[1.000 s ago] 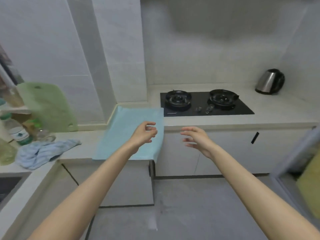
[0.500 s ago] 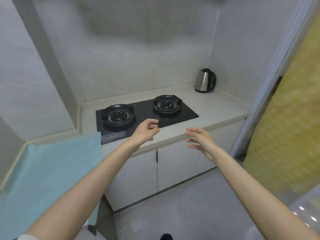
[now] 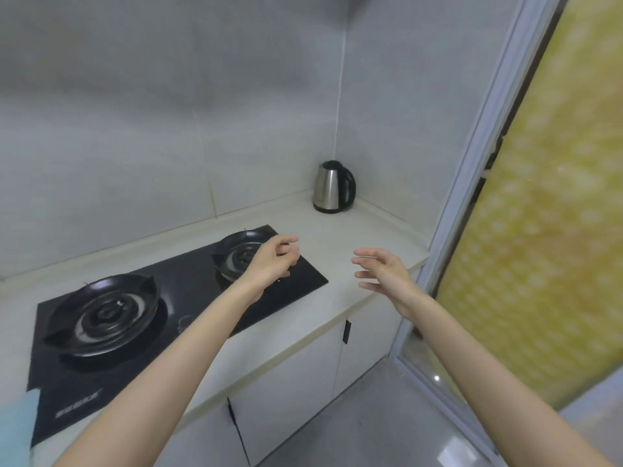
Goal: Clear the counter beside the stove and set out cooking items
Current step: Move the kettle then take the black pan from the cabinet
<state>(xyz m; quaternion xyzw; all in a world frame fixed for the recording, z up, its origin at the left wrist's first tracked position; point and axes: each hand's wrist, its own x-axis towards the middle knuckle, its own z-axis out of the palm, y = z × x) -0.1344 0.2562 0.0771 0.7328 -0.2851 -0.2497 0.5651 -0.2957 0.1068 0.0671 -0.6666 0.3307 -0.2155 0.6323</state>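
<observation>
Two hands hover empty, left hand (image 3: 273, 264) loosely curled, right hand (image 3: 387, 274) spread, kettle (image 3: 332, 187) apparently well beyond them.

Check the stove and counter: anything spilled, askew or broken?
Nothing stands out. The kettle stands upright in the corner, the stove looks unbroken, and the counter shows no spill.

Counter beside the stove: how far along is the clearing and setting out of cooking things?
Barely begun, it seems. Nothing looks done: the kettle stands in the corner of the counter right of the stove, and no cooking items are out. In hand: nothing; the left hand and right hand hover empty. Left: moving the kettle, presumably, then setting items out.
</observation>
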